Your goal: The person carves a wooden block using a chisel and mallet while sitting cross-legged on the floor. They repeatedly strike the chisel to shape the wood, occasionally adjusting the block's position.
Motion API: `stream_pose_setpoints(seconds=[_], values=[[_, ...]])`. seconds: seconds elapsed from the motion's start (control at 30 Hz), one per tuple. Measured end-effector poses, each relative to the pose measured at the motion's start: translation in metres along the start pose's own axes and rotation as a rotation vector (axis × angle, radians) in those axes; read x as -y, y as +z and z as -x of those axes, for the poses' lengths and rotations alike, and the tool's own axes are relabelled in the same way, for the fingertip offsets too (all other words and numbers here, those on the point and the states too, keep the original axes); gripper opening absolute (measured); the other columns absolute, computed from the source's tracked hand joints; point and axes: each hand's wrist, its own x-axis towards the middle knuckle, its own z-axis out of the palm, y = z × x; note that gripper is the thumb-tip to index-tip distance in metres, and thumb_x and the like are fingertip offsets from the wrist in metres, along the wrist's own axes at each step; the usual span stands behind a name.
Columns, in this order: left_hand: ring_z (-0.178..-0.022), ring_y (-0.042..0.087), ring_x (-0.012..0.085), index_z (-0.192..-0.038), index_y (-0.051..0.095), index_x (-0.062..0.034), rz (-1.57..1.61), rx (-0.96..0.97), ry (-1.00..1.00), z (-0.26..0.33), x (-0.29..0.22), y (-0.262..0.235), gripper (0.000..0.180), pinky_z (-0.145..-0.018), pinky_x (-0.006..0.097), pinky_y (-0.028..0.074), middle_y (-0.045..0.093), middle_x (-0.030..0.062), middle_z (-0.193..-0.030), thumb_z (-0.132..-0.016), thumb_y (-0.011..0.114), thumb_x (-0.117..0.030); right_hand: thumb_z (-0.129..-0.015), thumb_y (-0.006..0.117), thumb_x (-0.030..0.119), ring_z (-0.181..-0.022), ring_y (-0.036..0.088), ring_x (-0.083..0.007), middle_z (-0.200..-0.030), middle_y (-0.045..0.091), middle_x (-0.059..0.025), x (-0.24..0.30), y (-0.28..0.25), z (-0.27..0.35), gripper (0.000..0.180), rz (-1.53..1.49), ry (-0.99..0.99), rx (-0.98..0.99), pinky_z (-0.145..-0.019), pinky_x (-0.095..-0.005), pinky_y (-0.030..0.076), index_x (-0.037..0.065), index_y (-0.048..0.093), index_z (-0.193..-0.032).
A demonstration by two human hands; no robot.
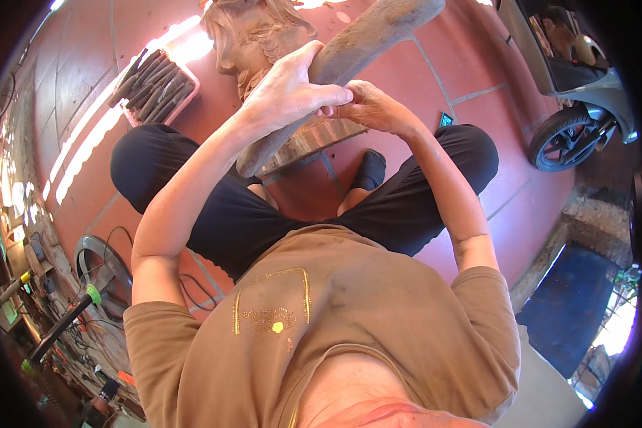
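Observation:
My left hand [282, 96] is closed round a long, thick wooden club [371, 43], its thumb crossing the front. The club slants from near my left knee up to the far right, and its wide end leaves the upper edge. My right hand [374, 108] meets the left thumb, its fingers curled together; whatever they grip is hidden. Just beyond my hands, a carved wooden figure [253, 32] with flowing relief lies on the floor, partly covered by my left hand and the club. A wooden block [310, 146] sits below the club, between my legs.
To the left stands a pink tray [194, 91] full of dark chisel-like tools [153, 85]. A small phone-like object [446, 119] lies by my right knee. A scooter [574, 135] is parked at the right. A round fan-like thing [100, 274] and cables are at the lower left.

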Motion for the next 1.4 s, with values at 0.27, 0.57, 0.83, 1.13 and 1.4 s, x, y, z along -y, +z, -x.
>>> stream_pose_setpoints(seconds=[0.27, 0.57, 0.83, 1.13, 1.4], values=[[-0.066, 0.066, 0.0118, -0.108, 0.060, 0.0009, -0.057, -0.128, 0.031, 0.013, -0.001, -0.017, 0.044, -0.065, 0.029, 0.053, 0.067, 0.0086, -0.081, -0.084, 0.078, -0.030, -0.098, 0.069, 0.022, -0.095, 0.064, -0.0116, -0.099, 0.068, -0.0024, -0.042, -0.009, -0.011, 0.020, -0.189, 0.001, -0.176, -0.084, -0.0278, 0.052, 0.004, 0.065, -0.105], [-0.067, 0.061, 0.0102, -0.112, 0.060, 0.0019, -0.102, -0.235, -0.004, 0.031, -0.001, -0.032, 0.045, -0.063, 0.028, 0.051, 0.064, 0.0060, -0.082, -0.083, 0.080, -0.027, -0.099, 0.066, 0.016, -0.098, 0.064, -0.0113, -0.099, 0.067, -0.0025, -0.041, -0.005, -0.010, 0.014, -0.172, 0.024, -0.201, -0.087, -0.0281, 0.052, 0.004, 0.064, -0.106], [-0.068, 0.059, 0.0082, -0.115, 0.059, 0.0006, -0.017, -0.257, 0.049, 0.035, -0.009, -0.035, 0.042, -0.063, 0.025, 0.049, 0.064, 0.0037, -0.085, -0.087, 0.078, -0.025, -0.098, 0.067, 0.014, -0.092, 0.064, -0.0102, -0.095, 0.068, -0.0028, -0.024, 0.007, -0.012, 0.016, 0.024, -0.041, -0.193, -0.086, -0.0294, 0.052, 0.002, 0.063, -0.107], [-0.081, 0.066, 0.0216, -0.118, 0.056, 0.0014, -0.361, -0.143, 0.011, 0.044, 0.003, -0.026, 0.045, -0.075, 0.037, 0.053, 0.068, 0.0182, -0.092, -0.089, 0.077, -0.025, -0.095, 0.069, 0.014, -0.085, 0.064, -0.0102, -0.090, 0.069, -0.0043, -0.022, 0.010, -0.016, 0.016, 0.114, -0.067, -0.208, -0.082, -0.0304, 0.052, 0.002, 0.063, -0.104], [-0.084, 0.065, 0.0189, -0.120, 0.056, 0.0043, -0.152, -0.189, 0.052, 0.048, -0.024, -0.036, 0.049, -0.074, 0.033, 0.053, 0.066, 0.0126, -0.091, -0.089, 0.078, -0.026, -0.095, 0.068, 0.014, -0.086, 0.065, -0.0119, -0.089, 0.070, -0.0054, -0.024, 0.012, -0.015, 0.017, 0.107, -0.068, -0.198, -0.083, -0.0320, 0.052, 0.001, 0.063, -0.104]])
